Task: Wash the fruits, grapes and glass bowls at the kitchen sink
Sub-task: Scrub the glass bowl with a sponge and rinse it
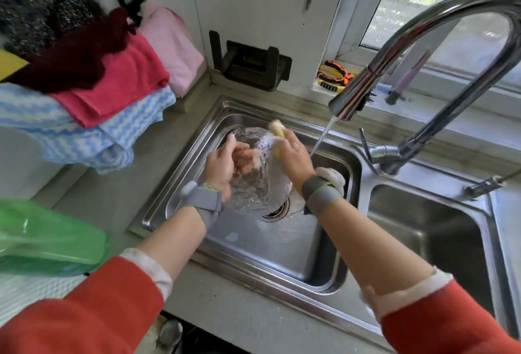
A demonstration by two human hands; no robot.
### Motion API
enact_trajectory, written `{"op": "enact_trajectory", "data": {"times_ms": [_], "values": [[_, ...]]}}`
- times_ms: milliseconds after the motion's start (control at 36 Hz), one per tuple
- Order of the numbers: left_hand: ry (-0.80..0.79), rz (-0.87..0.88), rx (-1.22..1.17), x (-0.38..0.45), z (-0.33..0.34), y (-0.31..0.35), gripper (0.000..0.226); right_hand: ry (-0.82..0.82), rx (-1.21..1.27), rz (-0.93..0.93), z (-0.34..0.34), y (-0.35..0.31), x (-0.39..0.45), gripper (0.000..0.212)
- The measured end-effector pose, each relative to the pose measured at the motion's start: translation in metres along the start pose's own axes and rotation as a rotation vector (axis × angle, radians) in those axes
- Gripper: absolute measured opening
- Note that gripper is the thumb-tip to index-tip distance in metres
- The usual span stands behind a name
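Bowl-scrubbing step: at frame centre, over the sink (180,193), the left hand (222,164) grips the glass bowl (253,184) while the right hand (293,156) pinches a sponge (277,128) against it. Next, likely rinsing under the tap (355,97) stream at right.

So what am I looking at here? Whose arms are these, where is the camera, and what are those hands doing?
No machine here: these are a person's own arms, filmed by a camera worn on the head, looking down. The left hand grips a glass bowl over the sink. The right hand holds a yellow sponge against it. The tap is running beside them. Grey bands wrap both wrists. Folded cloths lie to the left, with something green nearer.
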State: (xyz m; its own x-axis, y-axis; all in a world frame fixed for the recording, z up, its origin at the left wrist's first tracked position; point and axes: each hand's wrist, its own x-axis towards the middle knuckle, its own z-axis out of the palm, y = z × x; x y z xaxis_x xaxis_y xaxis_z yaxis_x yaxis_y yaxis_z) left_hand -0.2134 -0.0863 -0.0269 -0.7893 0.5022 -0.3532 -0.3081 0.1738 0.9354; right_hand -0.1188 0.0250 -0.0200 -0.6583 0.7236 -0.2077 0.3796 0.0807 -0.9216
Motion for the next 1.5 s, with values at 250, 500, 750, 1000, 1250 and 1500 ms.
{"op": "enact_trajectory", "data": {"times_ms": [250, 500, 750, 1000, 1250, 1500], "values": [[-0.020, -0.103, -0.024, 0.011, -0.020, 0.003, 0.047, -0.048, 0.022, -0.162, 0.030, 0.028, -0.055, 0.058], [-0.268, -0.149, 0.230, -0.010, 0.007, -0.024, 0.015, 0.019, 0.093, 0.361, -0.028, 0.058, -0.030, 0.024], [-0.618, -0.118, 0.697, -0.023, 0.083, -0.067, 0.027, 0.394, 0.182, 0.309, -0.125, 0.106, -0.068, 0.017], [-0.676, -0.199, 0.752, -0.020, 0.129, -0.115, 0.029, 0.433, 0.137, 0.695, -0.157, 0.213, -0.092, 0.028], [-0.624, -0.269, 0.694, -0.009, 0.139, -0.122, 0.024, 0.301, -0.064, 0.712, -0.166, 0.225, -0.076, 0.036], [-0.336, -0.343, 0.251, 0.006, 0.152, -0.087, 0.027, 0.256, -0.259, 0.142, -0.128, 0.140, -0.017, 0.022]]}}
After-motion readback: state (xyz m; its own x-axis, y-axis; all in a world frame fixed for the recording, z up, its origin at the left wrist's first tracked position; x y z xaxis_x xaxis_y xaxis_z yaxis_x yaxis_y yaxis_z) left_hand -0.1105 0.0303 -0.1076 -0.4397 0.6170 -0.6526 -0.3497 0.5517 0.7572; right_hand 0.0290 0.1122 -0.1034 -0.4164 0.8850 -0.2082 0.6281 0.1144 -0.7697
